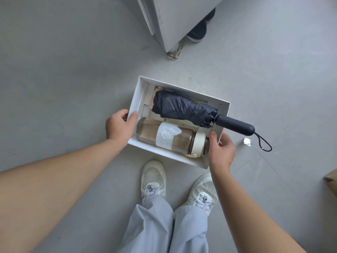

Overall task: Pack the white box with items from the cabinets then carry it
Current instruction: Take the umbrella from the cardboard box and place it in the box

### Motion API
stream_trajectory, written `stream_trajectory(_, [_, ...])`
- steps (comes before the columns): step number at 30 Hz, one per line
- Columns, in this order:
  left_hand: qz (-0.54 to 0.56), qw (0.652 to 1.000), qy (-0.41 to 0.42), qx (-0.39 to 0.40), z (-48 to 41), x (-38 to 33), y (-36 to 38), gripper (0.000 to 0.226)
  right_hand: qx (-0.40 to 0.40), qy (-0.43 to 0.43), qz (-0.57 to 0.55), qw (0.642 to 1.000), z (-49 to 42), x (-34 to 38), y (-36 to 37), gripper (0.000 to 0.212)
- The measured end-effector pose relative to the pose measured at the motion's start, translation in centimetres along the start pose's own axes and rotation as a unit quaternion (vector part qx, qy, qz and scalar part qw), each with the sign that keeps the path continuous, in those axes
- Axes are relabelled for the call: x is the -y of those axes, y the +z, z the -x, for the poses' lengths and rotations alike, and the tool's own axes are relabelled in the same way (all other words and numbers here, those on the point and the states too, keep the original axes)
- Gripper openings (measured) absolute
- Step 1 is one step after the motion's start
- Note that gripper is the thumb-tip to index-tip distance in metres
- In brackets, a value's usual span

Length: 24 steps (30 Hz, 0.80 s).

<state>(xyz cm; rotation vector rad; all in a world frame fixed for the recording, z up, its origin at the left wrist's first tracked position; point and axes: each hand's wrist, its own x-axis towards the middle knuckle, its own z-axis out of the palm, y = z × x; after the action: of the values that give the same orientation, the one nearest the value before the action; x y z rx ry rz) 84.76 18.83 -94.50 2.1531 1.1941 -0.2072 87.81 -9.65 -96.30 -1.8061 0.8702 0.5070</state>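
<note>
Floor (pixel 63 70) open left of white box (pixel 135 99); umbrella (pixel 184 108) handle overhangs right wall; cabinet (pixel 178 21) beyond.

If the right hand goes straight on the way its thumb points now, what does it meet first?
Probably the umbrella handle. The right hand grips the white box at its short end, thumb pointing up-frame past the bottle cap. The handle overhangs that wall; depth is unclear.

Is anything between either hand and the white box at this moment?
No. The left hand grips the box at its left end wall, and the right hand holds its right end. The umbrella handle overhangs the right rim above that hand, clear of the grip.
</note>
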Motion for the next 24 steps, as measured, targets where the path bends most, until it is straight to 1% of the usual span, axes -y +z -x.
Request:
stream_trajectory(3, [0.020, 1.000, -0.018, -0.011, -0.5, -0.3, -0.1, 0.041, -0.022, 0.000, 0.004, 1.000, -0.2, 0.0, 0.1, 0.026])
stream_trajectory(9, [0.093, 0.993, -0.069, 0.007, -1.4, 0.1, -0.1, 0.039, -0.053, -0.006, 0.018, 0.998, -0.1, 0.0, 0.3, 0.032])
stream_trajectory(13, [0.111, 0.991, -0.069, 0.002, -1.4, 0.0, 0.0, 0.025, -0.082, -0.005, 0.002, 0.997, 0.1, 0.3, 0.3, 0.028])
stream_trajectory(16, [0.114, 0.991, -0.066, 0.004, -1.7, -0.1, -0.4, 0.027, -0.094, -0.005, -0.002, 0.996, -0.1, 0.5, 0.1, 0.023])
stream_trajectory(19, [0.108, 0.993, -0.046, 0.020, -1.8, -0.1, -0.5, 0.027, -0.098, -0.001, -0.006, 0.995, 0.0, 0.7, 0.1, 0.026])
stream_trajectory(22, [0.136, 0.988, -0.067, 0.011, -1.8, 0.2, -0.4, 0.021, -0.095, -0.003, -0.017, 0.995, 0.3, 0.5, 0.3, 0.027])
stream_trajectory(24, [0.169, 0.982, -0.089, 0.006, -1.7, 0.3, -0.3, 0.022, -0.090, -0.009, -0.023, 0.996, 0.4, 0.4, 0.3, 0.026])
